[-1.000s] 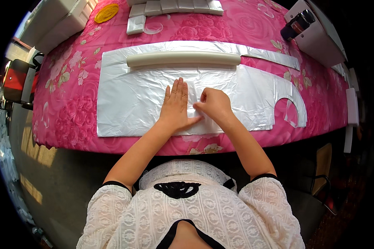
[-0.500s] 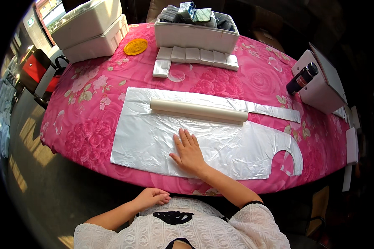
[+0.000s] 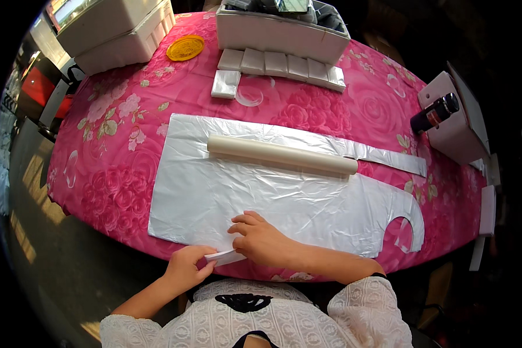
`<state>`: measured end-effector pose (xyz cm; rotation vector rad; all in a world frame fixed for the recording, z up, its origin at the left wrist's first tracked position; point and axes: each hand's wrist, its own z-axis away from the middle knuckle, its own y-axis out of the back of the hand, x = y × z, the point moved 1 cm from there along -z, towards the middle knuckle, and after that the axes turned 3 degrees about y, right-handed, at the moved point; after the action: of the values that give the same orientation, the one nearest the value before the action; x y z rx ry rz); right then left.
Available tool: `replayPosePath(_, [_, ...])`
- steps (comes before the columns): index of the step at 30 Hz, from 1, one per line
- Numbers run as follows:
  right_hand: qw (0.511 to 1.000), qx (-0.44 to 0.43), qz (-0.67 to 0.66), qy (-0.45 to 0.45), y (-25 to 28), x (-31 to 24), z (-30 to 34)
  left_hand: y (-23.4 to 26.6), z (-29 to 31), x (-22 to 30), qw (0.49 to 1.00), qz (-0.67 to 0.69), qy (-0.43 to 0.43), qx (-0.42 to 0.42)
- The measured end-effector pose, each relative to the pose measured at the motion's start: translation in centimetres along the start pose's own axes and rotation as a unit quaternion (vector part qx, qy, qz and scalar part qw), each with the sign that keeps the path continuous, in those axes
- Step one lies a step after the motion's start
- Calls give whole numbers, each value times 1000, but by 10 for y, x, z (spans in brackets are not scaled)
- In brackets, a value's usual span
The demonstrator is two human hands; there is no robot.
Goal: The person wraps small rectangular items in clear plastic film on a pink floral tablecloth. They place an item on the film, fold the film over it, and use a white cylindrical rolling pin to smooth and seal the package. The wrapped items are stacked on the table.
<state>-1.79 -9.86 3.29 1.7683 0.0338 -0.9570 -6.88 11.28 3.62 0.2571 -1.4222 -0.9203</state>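
A thin, shiny white plastic sheet [image 3: 185,174], shaped like an apron with a curved cut-out and a long strap, lies flat. Across its far half rests a cream-coloured roll or tube [image 3: 281,155]. At the sheet's near edge, my left hand [image 3: 185,270] pinches one end of a white folded strip [image 3: 225,257] between thumb and fingers. My right hand [image 3: 262,239] is curled over the strip's other end, with some fingertips hidden beneath it. I cannot tell whether this strip is the sheet's lifted edge or a separate piece.
Several flat white folded packets [image 3: 275,63] line up before a foam box [image 3: 281,32] of wrapped items. A yellow dish [image 3: 185,48] and stacked foam boxes [image 3: 124,43] stand far left. At right, a dark bottle [image 3: 435,113] leans by a white box [image 3: 455,130]. Pink floral cloth [image 3: 113,197] covers the table.
My right hand has drawn back from the middle of the sheet to its near edge. My left hand has risen from my lap to the table edge; a white folded strip now shows between them.
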Motion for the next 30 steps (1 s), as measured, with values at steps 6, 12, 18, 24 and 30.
replayPosePath(6, [855, 294, -335, -266, 97, 134, -54, 13, -28, -2, 988, 86, -11, 126])
replayPosePath(12, [801, 378, -220, -409, 114, 262, -112, 3, -40, 1, 992, 79, -62, 80])
replayPosePath(18, [846, 302, -20, -438, 108, 254, -131, 3, -38, -8, 993, 69, -46, 80])
replayPosePath(24, [875, 190, 142, -423, 117, 208, -132, 4, -43, -10, 992, 59, -77, 83])
replayPosePath(30, [901, 205, 146, -353, 114, 198, -112, 1, -41, 0, 989, 43, -117, 82])
